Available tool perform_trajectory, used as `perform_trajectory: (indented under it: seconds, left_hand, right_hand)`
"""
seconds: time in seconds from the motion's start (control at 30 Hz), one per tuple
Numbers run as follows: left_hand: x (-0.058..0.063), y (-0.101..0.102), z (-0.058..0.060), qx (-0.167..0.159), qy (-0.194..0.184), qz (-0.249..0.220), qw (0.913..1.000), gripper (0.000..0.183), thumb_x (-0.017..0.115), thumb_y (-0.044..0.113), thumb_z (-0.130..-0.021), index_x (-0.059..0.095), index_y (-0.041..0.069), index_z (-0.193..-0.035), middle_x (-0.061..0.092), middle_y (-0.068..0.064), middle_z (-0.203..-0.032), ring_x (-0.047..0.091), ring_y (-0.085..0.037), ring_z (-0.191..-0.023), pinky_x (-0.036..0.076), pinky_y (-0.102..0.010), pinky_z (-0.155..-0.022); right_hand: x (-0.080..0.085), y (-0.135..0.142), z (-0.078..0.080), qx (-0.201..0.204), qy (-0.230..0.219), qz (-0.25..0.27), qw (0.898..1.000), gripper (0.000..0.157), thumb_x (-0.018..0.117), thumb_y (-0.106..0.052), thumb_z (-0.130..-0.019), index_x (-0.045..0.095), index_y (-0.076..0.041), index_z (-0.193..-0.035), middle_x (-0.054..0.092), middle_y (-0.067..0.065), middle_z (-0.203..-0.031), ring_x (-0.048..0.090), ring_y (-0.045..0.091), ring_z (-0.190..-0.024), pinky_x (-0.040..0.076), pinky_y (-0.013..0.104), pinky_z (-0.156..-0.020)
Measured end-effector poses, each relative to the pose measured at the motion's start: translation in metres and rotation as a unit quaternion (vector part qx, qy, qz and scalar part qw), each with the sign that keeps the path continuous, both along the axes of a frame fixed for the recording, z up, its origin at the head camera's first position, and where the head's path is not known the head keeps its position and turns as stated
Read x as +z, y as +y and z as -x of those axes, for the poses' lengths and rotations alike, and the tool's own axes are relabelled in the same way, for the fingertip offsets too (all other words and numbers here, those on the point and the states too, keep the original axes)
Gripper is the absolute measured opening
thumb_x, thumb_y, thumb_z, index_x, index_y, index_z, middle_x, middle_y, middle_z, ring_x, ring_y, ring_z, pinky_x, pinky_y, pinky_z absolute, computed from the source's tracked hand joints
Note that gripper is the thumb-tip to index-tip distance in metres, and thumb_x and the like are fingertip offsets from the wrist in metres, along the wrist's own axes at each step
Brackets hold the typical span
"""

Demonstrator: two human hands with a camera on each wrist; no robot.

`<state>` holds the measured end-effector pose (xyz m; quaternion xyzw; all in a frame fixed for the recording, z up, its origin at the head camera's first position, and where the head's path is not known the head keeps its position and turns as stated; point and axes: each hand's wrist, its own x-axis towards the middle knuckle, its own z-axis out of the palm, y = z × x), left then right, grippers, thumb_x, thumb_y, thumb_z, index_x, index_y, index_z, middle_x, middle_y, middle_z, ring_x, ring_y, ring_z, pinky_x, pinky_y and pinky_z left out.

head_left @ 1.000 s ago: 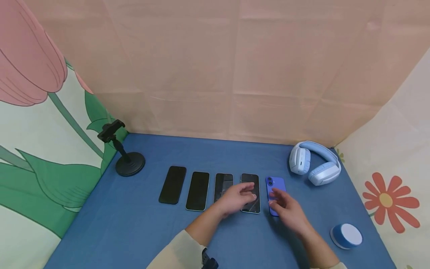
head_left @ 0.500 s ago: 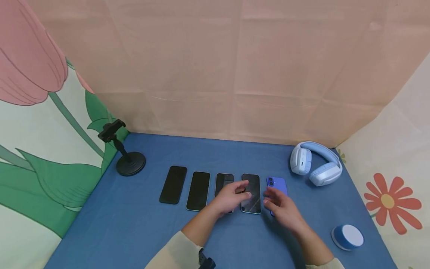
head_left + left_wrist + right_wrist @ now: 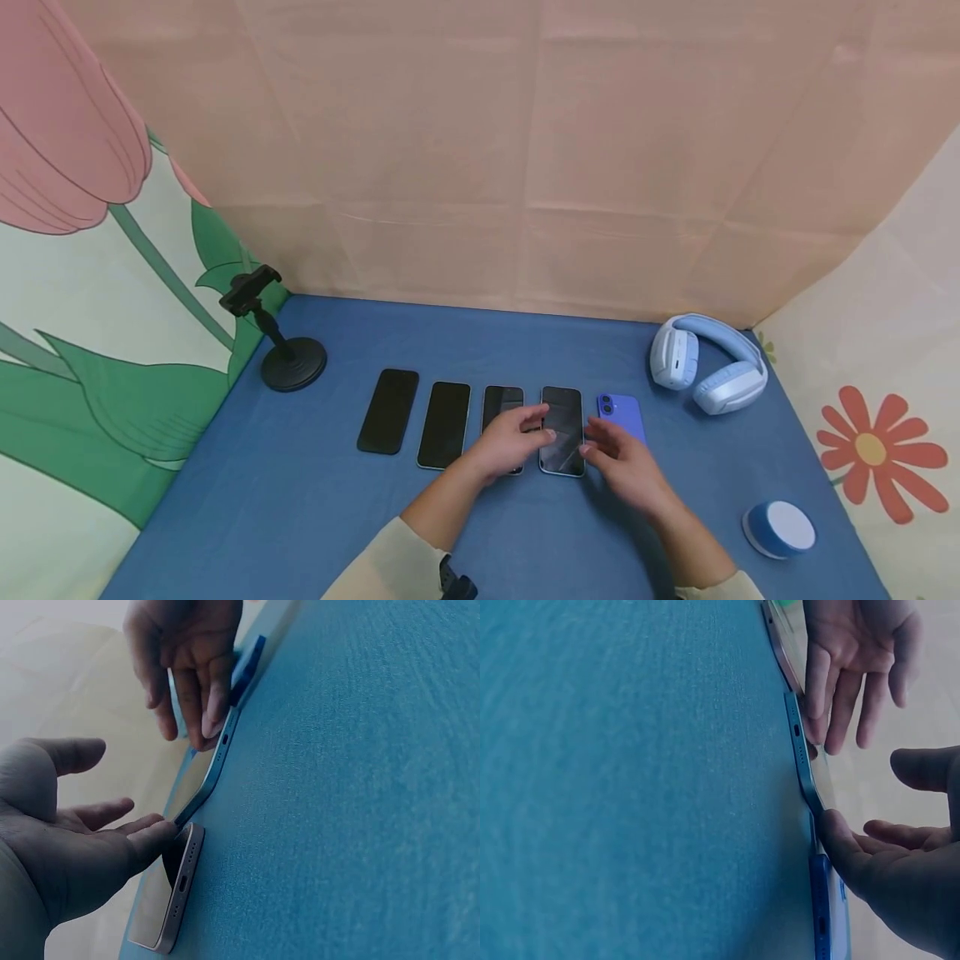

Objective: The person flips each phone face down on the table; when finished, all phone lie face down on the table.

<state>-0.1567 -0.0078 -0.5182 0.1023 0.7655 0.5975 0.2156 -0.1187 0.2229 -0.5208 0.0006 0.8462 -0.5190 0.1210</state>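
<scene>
My left hand (image 3: 510,443) hovers over the third black-screened phone (image 3: 500,400) from the left, its fingers reaching to the left edge of the fourth phone (image 3: 564,457). That fourth phone lies screen up between both hands. From the other side my right hand (image 3: 628,471) brings its fingertips to the phone's right edge, partly covering a purple phone (image 3: 625,411) lying back up. Both hands have loosely extended fingers and hold nothing. In the left wrist view, the left fingertips meet the near corner of the fourth phone (image 3: 214,769). The right wrist view shows the right fingertips at its opposite corner.
Two more dark phones, one at the far left (image 3: 387,412) and one beside it (image 3: 443,425), complete the row. A black phone stand (image 3: 294,364) stands at the back left. Light blue headphones (image 3: 705,362) and a round blue-and-white object (image 3: 780,529) lie on the right.
Both hands have shifted left. The left hand has drawn back off the fourth phone's screen, and the right has moved from over the purple phone to the fourth phone's right edge.
</scene>
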Motion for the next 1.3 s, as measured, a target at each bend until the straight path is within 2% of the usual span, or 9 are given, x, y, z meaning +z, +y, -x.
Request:
perform_trajectory:
  seconds: [0.2, 0.43, 0.6, 0.77, 0.87, 1.13, 1.3]
  left_hand:
    - [0.001, -0.001, 0.0, -0.008, -0.007, 0.013, 0.9999, 0.061, 0.069, 0.03, -0.1, 0.051, 0.004, -0.152, 0.053, -0.011, -0.154, 0.049, -0.03, -0.143, 0.043, -0.049, -0.115]
    - [0.003, -0.001, 0.002, -0.027, -0.002, 0.046, 0.9986, 0.062, 0.067, 0.034, -0.101, 0.049, 0.004, -0.154, 0.05, -0.007, -0.157, 0.048, -0.026, -0.144, 0.043, -0.046, -0.115]
    - [0.004, -0.001, 0.003, -0.037, -0.009, 0.052, 0.998, 0.064, 0.067, 0.036, -0.101, 0.048, 0.004, -0.155, 0.05, -0.006, -0.158, 0.047, -0.026, -0.145, 0.042, -0.047, -0.116]
    - [0.005, -0.001, 0.004, -0.036, -0.017, 0.049, 0.998, 0.064, 0.068, 0.035, -0.101, 0.049, 0.004, -0.154, 0.05, -0.007, -0.157, 0.047, -0.026, -0.145, 0.041, -0.048, -0.116]
    - [0.004, -0.002, 0.004, -0.034, -0.017, 0.043, 0.9983, 0.063, 0.067, 0.034, -0.102, 0.05, 0.002, -0.153, 0.051, -0.007, -0.156, 0.047, -0.027, -0.145, 0.041, -0.047, -0.116]
    - [0.004, -0.002, 0.006, -0.035, -0.019, 0.032, 0.9987, 0.06, 0.066, 0.032, -0.102, 0.051, 0.0, -0.151, 0.052, -0.008, -0.155, 0.048, -0.027, -0.144, 0.042, -0.047, -0.115]
    - [0.004, -0.003, 0.007, -0.036, -0.022, 0.025, 0.9988, 0.06, 0.067, 0.033, -0.102, 0.052, 0.001, -0.151, 0.052, -0.008, -0.155, 0.049, -0.027, -0.143, 0.042, -0.048, -0.115]
  right_hand:
    - [0.002, -0.002, 0.001, 0.001, -0.005, 0.01, 1.0, 0.057, 0.064, -0.019, -0.104, 0.044, 0.002, -0.153, 0.054, 0.024, -0.15, 0.054, 0.039, -0.136, 0.044, 0.057, -0.111]
    - [0.004, -0.003, 0.001, 0.0, -0.01, 0.015, 1.0, 0.057, 0.064, -0.02, -0.104, 0.044, 0.001, -0.153, 0.054, 0.022, -0.15, 0.053, 0.038, -0.138, 0.042, 0.057, -0.113]
    - [0.005, -0.003, 0.002, -0.004, -0.012, 0.009, 1.0, 0.056, 0.063, -0.02, -0.104, 0.045, 0.001, -0.153, 0.054, 0.022, -0.15, 0.053, 0.038, -0.137, 0.042, 0.057, -0.113]
    - [0.007, -0.006, 0.001, -0.015, -0.026, 0.06, 0.998, 0.055, 0.064, -0.016, -0.104, 0.045, 0.0, -0.153, 0.052, 0.024, -0.151, 0.055, 0.038, -0.134, 0.054, 0.044, -0.103]
    - [0.007, -0.007, 0.001, -0.021, -0.031, 0.084, 0.996, 0.055, 0.064, -0.016, -0.104, 0.045, -0.001, -0.153, 0.051, 0.023, -0.152, 0.056, 0.036, -0.133, 0.056, 0.037, -0.099]
    - [0.013, -0.008, 0.001, -0.025, -0.006, 0.075, 0.997, 0.055, 0.065, -0.016, -0.103, 0.047, 0.0, -0.152, 0.054, 0.019, -0.15, 0.055, 0.035, -0.132, 0.056, 0.033, -0.098]
    - [0.018, -0.01, 0.001, -0.023, 0.009, 0.053, 0.998, 0.052, 0.066, -0.02, -0.103, 0.051, -0.004, -0.151, 0.058, 0.014, -0.147, 0.057, 0.03, -0.129, 0.054, 0.027, -0.097]
